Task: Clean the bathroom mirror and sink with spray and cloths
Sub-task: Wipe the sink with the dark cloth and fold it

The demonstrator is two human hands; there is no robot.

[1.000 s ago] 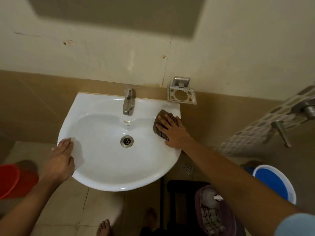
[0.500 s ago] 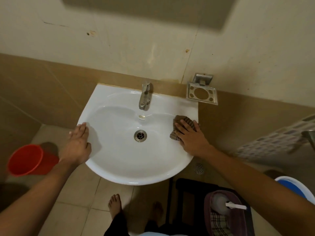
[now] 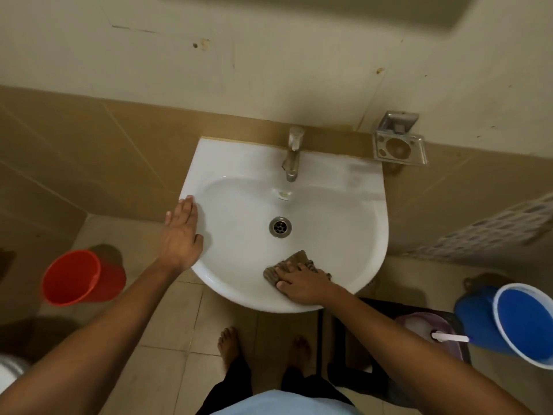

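Observation:
A white wall-mounted sink point(image 3: 353, 211) fills the middle of the head view, with a metal tap point(image 3: 293, 157) at its back and a drain point(image 3: 280, 226) in the bowl. My right hand point(image 3: 302, 284) presses a brown striped cloth point(image 3: 294, 262) flat against the front inner slope of the bowl, fingers straight. My left hand point(image 3: 181, 235) rests flat on the sink's left rim. The mirror's lower edge point(image 3: 314, 10) shows only as a dark blurred strip at the top.
A metal soap holder point(image 3: 399, 145) hangs on the wall right of the tap. On the floor are a red bucket point(image 3: 74, 278) at left and a blue bucket point(image 3: 520, 324) at right. A dark stool holds a basket point(image 3: 425, 322) with a white spray nozzle point(image 3: 450, 337). My bare feet stand below the sink.
My right hand has slid the cloth from the sink's right rim down to the front of the bowl. My left hand stays on the left rim. The camera has tilted downward.

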